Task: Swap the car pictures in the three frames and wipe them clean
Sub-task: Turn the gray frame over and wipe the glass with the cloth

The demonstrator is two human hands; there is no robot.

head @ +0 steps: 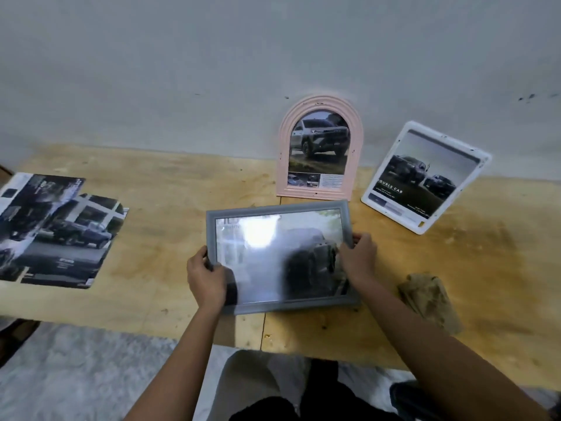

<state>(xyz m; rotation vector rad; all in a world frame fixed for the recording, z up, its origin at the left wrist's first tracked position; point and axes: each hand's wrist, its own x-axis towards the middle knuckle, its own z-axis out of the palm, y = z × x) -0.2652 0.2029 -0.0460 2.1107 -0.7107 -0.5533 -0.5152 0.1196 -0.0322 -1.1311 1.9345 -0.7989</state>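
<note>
A grey rectangular frame (pixel 280 209) with a dark car picture under glaring glass is held over the wooden table (pixel 170 189), tilted toward me. My left hand (pixel 206 276) grips its left edge, thumb on the glass. My right hand (pixel 358 258) grips its right edge. A pink arched frame (pixel 283 147) with a silver truck picture leans upright against the wall. To its right a white frame (pixel 482 165) with a double-cab picture leans tilted.
Loose car pictures (pixel 57 229) lie overlapping at the table's left end. A crumpled tan cloth (pixel 428 299) lies on the table right of my right hand. The table's front edge runs below the grey frame; my legs show beneath it.
</note>
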